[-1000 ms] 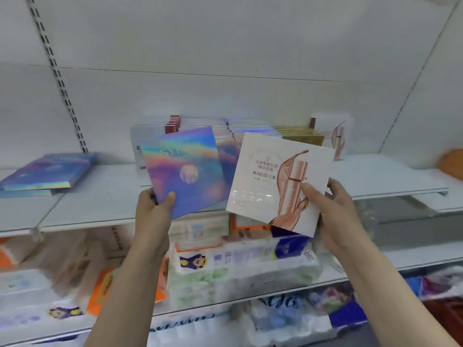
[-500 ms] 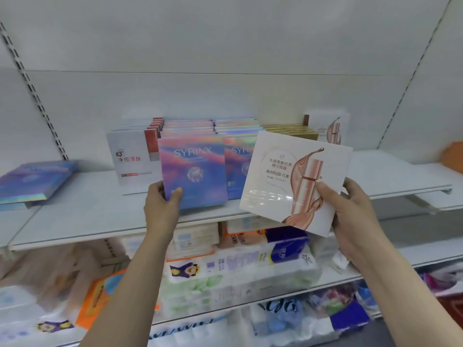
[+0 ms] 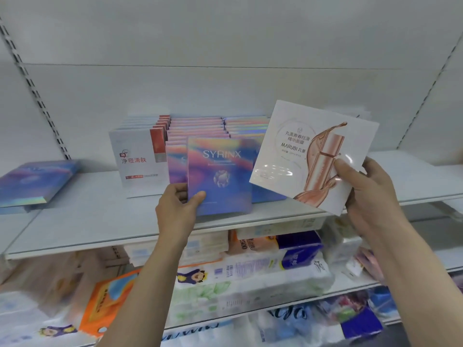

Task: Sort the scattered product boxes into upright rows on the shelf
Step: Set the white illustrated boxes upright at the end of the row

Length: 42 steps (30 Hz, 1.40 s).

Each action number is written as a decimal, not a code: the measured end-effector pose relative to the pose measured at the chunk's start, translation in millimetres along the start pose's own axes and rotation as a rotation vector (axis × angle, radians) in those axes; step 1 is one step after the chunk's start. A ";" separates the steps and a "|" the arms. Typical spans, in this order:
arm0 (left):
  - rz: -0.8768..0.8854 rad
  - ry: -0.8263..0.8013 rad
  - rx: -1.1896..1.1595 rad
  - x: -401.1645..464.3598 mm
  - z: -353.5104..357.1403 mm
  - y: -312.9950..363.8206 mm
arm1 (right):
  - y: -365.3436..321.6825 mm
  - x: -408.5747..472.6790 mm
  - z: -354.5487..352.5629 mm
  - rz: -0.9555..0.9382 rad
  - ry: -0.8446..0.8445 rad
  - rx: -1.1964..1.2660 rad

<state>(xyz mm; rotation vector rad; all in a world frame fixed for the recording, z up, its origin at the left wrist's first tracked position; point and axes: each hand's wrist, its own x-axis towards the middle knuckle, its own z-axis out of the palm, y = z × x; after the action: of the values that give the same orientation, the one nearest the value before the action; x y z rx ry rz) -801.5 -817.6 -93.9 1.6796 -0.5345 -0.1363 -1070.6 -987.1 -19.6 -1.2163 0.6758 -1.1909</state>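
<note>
My left hand [image 3: 178,209] pinches the SYRINX box [image 3: 220,176] upright at the front of its row on the shelf [image 3: 82,229], while my right hand [image 3: 368,194] holds the tilted MARUBI box [image 3: 310,154] aloft (its row lies hidden behind it).

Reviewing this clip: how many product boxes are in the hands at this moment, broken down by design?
holographic SYRINX box, gripped by the left hand: 1
white MARUBI box, gripped by the right hand: 1
Total: 2
</note>
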 end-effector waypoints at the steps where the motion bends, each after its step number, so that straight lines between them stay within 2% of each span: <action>1: 0.010 -0.005 -0.004 0.7 4.8 3.3 | -1.7 1.6 -2.6 -0.011 0.007 0.006; 7: 0.112 -0.027 0.084 -7.8 54.5 27.4 | -14.9 22.2 -23.5 -0.050 0.044 0.056; 12: 0.143 0.009 0.113 -21.9 96.3 31.6 | -21.8 52.2 -45.4 -0.060 0.010 0.082; 19: 0.217 0.205 0.315 -46.8 127.9 27.8 | -22.0 109.4 -68.7 -0.008 -0.099 0.067; 24: 0.363 0.469 0.569 -59.3 151.0 20.1 | -10.5 139.8 -77.2 0.038 -0.191 0.084; 28: 0.460 0.398 0.584 -63.1 177.3 17.6 | -3.2 156.6 -86.1 0.083 -0.273 0.084; 32: 0.388 0.306 0.670 -70.5 211.4 25.5 | -0.9 172.0 -99.9 0.091 -0.306 0.098; 37: 0.296 0.334 0.690 -65.7 224.9 25.7 | -5.6 193.2 -121.6 0.079 -0.312 0.090; 42: 0.285 0.358 0.702 -64.2 225.8 23.7 | -8.7 208.9 -141.2 0.081 -0.319 0.087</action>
<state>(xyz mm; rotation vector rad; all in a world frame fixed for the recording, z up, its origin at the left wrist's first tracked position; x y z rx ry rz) -951.4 -996.8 -127.2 2.2115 -0.5759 0.6153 -1138.5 -1230.0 -11.1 -1.2580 0.4258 -0.9231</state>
